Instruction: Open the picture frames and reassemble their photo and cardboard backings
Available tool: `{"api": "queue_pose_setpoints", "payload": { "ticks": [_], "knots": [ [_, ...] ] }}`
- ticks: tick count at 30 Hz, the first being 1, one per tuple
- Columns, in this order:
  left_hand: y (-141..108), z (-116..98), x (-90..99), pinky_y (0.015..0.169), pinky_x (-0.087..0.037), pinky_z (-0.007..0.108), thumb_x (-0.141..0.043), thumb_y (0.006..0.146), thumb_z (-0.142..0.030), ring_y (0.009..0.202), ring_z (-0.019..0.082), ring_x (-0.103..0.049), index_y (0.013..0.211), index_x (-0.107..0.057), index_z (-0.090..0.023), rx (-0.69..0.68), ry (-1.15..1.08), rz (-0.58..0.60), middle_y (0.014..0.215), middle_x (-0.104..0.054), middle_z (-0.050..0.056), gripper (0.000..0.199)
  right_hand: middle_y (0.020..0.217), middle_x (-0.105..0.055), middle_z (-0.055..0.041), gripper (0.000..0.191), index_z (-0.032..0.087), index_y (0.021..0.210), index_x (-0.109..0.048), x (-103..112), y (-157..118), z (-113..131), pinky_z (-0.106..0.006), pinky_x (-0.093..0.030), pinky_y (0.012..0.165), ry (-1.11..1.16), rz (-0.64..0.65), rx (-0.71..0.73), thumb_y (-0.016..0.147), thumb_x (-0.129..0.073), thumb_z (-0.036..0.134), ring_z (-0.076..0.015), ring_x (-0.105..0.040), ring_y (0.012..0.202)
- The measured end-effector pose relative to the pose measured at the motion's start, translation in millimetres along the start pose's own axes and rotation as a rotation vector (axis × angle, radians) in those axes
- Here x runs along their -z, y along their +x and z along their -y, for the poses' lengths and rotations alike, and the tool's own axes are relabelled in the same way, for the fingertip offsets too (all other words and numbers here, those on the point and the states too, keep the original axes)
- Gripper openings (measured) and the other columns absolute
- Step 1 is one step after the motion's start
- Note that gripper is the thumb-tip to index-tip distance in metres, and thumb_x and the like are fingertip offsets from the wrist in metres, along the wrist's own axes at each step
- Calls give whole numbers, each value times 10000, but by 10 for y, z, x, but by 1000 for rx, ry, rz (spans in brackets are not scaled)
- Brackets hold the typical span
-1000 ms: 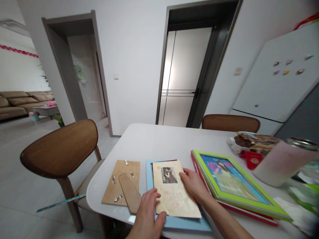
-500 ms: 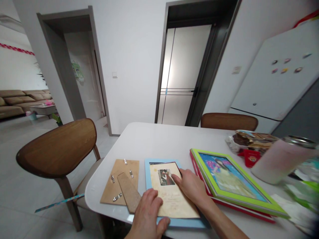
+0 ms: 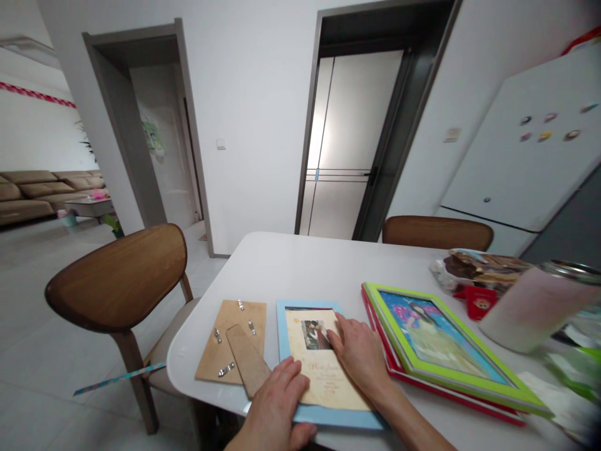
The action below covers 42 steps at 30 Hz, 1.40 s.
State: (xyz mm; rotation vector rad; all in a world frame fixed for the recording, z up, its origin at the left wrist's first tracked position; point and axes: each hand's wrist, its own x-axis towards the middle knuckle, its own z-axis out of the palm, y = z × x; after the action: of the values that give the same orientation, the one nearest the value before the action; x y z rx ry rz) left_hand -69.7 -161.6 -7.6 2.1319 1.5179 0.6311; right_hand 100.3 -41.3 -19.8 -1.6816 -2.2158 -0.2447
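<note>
A light blue photo frame point(image 3: 282, 332) lies on the table before me. Over its opening rests a cream printed sheet point(image 3: 323, 379) with a small picture in its upper part, leaving a dark strip at the top. My left hand point(image 3: 277, 401) lies over the frame's lower left side, fingers extended onto the sheet's edge and thumb by the bottom border. On the sheet's right side my right hand point(image 3: 359, 354) rests with its fingers stretched out. Left of the frame is a brown backing board point(image 3: 211, 357) with metal clips, partly under a narrow brown stand piece point(image 3: 246, 360).
To the right, a green picture frame point(image 3: 469, 369) sits on a red frame point(image 3: 382, 341). Beyond them stand a pale pink tumbler point(image 3: 530, 307) and a plastic-wrapped package point(image 3: 483, 266). Wooden chairs point(image 3: 122, 275) flank the white table point(image 3: 300, 263) at its left and far side.
The whole view has shifted slightly, so things sit a little further right. My left hand has slid slightly down and left against the frame; my right hand stays on the sheet.
</note>
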Motion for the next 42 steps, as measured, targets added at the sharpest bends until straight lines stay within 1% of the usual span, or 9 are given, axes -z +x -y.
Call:
{"api": "queue_pose_setpoints", "payload": {
  "ticks": [4, 11, 16, 22, 26, 31, 36, 40, 42],
  "knots": [
    [12, -34, 6, 979, -272, 403, -602, 599, -149, 1201, 251, -301, 921, -539, -172, 16, -5, -9, 1266, -418, 108, 329, 859, -630, -102, 376, 133, 1083, -521, -38, -37, 33, -337, -341, 706, 130, 34, 45, 817, -348, 335, -219, -535, 790],
    [10, 0, 9, 976, -271, 404, -575, 636, -148, 1192, 260, -311, 947, -547, -171, -51, 61, 25, 1242, -446, 109, 313, 1064, -562, -100, 331, 151, 955, -610, 46, -124, -75, -311, -341, 849, 395, 92, 146, 757, -448, 360, -204, -463, 991],
    [63, -84, 74, 934, -283, 499, -585, 664, -190, 1173, 320, -319, 1063, -518, -218, -24, 152, 100, 1225, -472, 87, 406, 1080, -567, -77, 344, 199, 1007, -598, 122, -221, -188, -366, -324, 858, 303, 165, 253, 751, -447, 371, -231, -432, 997],
    [52, -107, 14, 969, -276, 427, -581, 639, -162, 1185, 284, -313, 1078, -516, -186, -20, 121, 61, 1255, -439, 93, 444, 1117, -556, -58, 352, 209, 1063, -558, 129, -237, -157, -369, -330, 818, 230, 176, 246, 777, -397, 336, -243, -413, 1008],
    [-109, 102, 165, 977, -244, 468, -569, 652, -181, 1198, 275, -305, 1179, -431, -213, -26, 151, -64, 1318, -347, 100, 546, 1118, -552, -75, 358, 193, 1074, -539, 161, -187, -148, -359, -324, 810, 208, 188, 211, 772, -400, 327, -242, -422, 1010],
    [-408, 652, 444, 970, -205, 522, -624, 623, -327, 1223, 302, -241, 1239, -349, -141, 300, 369, -252, 1323, -311, 159, 699, 1081, -567, -92, 363, 178, 1060, -540, 115, -118, -65, -414, -284, 827, 108, 167, 221, 784, -373, 344, -274, -408, 1040],
    [-693, 934, 354, 939, -327, 455, -670, 579, -274, 1164, 291, -362, 1212, -401, -183, 203, 411, -247, 1289, -385, 123, 693, 1127, -532, -113, 356, 156, 1059, -541, 154, -190, 218, -413, -258, 871, 204, 95, 215, 774, -399, 315, -269, -384, 1083],
    [-784, 928, 315, 829, -461, 366, -572, 714, -235, 984, 224, -540, 1013, -567, -265, 55, 340, -325, 1101, -579, 54, 301, 1024, -570, -71, 354, 197, 1069, -513, 280, -395, 785, -339, -311, 829, 483, 221, 385, 759, -444, 354, -199, -473, 935],
    [-781, 931, 349, 772, -495, 332, -553, 744, -271, 909, 207, -571, 935, -600, -262, 20, 306, -354, 1004, -621, 47, 197, 977, -564, -60, 422, 222, 1033, -518, 297, -479, 1065, -371, -313, 811, 502, 260, 411, 663, -549, 421, -222, -469, 897]
  ]
}}
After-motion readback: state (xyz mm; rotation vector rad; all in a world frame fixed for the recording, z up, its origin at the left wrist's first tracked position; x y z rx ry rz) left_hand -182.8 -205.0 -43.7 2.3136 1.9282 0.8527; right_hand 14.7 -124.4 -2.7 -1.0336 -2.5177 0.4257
